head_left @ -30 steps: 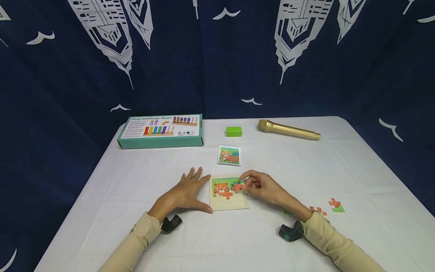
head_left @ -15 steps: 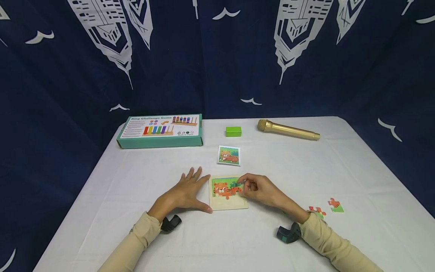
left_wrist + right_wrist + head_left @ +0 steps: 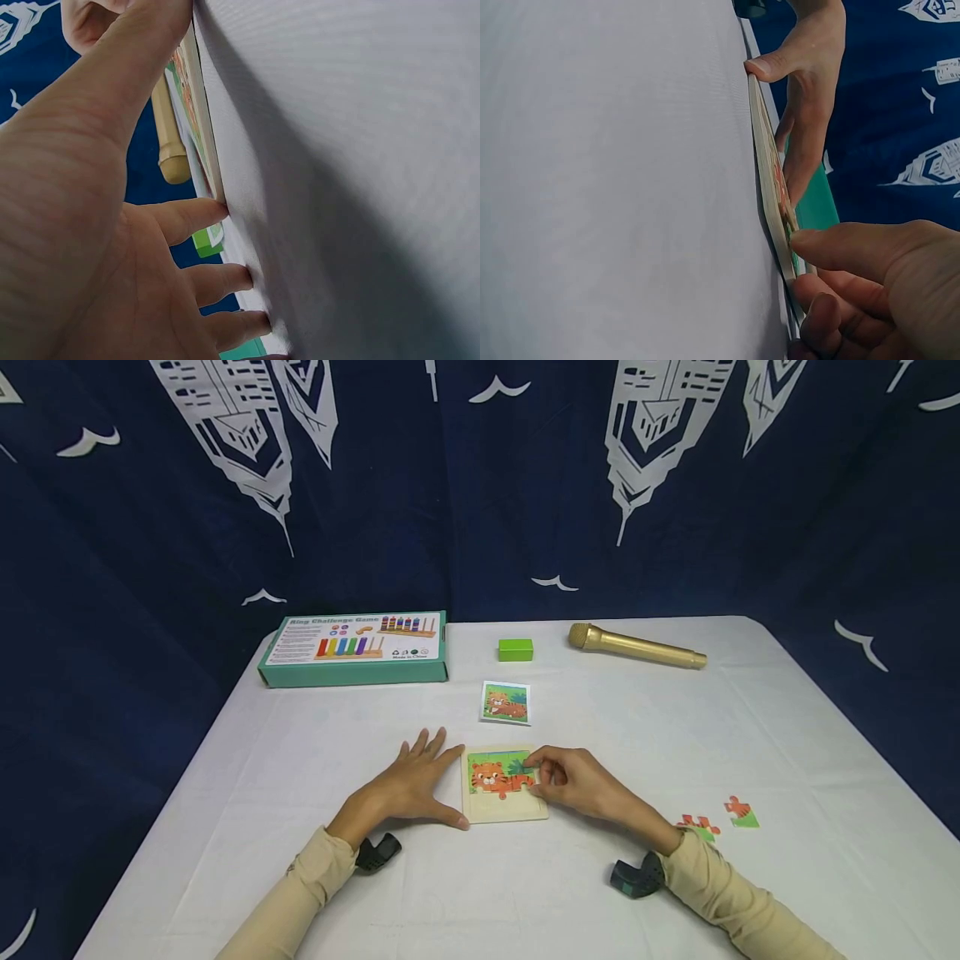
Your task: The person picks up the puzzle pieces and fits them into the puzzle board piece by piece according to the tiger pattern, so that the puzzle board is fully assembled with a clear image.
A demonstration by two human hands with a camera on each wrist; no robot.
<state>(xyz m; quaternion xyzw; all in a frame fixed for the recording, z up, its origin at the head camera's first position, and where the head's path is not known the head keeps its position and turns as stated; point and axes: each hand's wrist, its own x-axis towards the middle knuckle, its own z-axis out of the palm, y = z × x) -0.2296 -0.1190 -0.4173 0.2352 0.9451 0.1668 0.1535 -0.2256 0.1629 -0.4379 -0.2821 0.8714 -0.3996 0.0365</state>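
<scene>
on white tablecloth (image 3: 487,893): flat puzzle board (image 3: 506,812), tiger-head side leftward, long axis uncertain; pale wood with orange-and-green tiger picture (image 3: 491,777); spread-fingered left hand (image 3: 412,785) touching left edge; right hand (image 3: 581,781) curled over right side, grip unclear.

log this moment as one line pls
left hand: spread, touching left edge of puzzle board | right hand: pinching tiger piece at board | loose pieces: on table, right | picture card: beyond board
</scene>
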